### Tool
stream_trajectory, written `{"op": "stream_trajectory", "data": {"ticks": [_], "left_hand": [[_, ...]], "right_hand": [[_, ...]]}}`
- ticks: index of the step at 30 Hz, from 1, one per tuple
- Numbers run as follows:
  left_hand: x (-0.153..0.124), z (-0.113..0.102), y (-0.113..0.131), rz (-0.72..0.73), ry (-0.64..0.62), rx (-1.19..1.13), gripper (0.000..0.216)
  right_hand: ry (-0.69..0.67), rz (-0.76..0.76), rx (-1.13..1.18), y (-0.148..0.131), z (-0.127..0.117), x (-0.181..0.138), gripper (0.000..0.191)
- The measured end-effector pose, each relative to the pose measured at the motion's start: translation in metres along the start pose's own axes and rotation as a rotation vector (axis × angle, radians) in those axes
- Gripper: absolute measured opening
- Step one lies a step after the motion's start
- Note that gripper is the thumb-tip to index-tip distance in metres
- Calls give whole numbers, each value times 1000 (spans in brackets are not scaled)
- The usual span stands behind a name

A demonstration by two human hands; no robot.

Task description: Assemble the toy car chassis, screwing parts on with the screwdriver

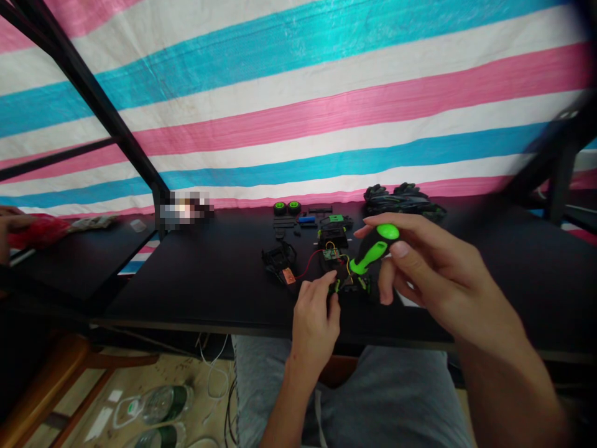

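My right hand (420, 267) is wrapped round the green and black handle of a screwdriver (373, 249), which points down at a small opened toy chassis (342, 280) on the black table (209, 286). My left hand (317, 311) rests at the table's front edge, its fingers pinched on the chassis next to the screwdriver tip. A green circuit board (330, 253) with red and yellow wires sits just behind the chassis. A black plastic frame (278, 258) with an orange part lies to the left.
Two green wheels (286, 206), small black parts and a blue piece (306, 219) lie at the table's back. A dark toy car body (403, 200) sits back right. Black frame bars (93, 93) rise at left. Another person's hand (9, 227) shows far left. Bottles (153, 404) lie on the floor.
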State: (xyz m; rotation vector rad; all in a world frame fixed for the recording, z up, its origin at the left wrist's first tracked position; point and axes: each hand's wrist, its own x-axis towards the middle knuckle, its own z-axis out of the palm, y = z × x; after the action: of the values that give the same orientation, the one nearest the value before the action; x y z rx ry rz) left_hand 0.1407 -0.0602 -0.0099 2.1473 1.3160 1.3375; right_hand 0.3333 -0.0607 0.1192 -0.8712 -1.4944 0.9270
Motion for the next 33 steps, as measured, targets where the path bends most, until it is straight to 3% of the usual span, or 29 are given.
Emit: {"op": "stream_trajectory", "data": {"ticks": [4,10,15,19,25,33], "left_hand": [[-1,1,-1,-1,-3,26,44],[0,1,0,10,-6,35,40],[0,3,1,28,-10,68,35],[0,3,1,37,-8,84,33],[0,2,1,43,10,70,33],[0,3,-1,39,5,85,34]], "right_hand": [[-50,25,16,2,-2,-2,36],[129,-33,-21,-6,14,-4,27],[200,-34,55,-4,26,-3,27],[204,-33,22,-2,23,0,21],[157,-41,-50,1,17,-1,32],[190,-50,-66,-4,22,2,34]]}}
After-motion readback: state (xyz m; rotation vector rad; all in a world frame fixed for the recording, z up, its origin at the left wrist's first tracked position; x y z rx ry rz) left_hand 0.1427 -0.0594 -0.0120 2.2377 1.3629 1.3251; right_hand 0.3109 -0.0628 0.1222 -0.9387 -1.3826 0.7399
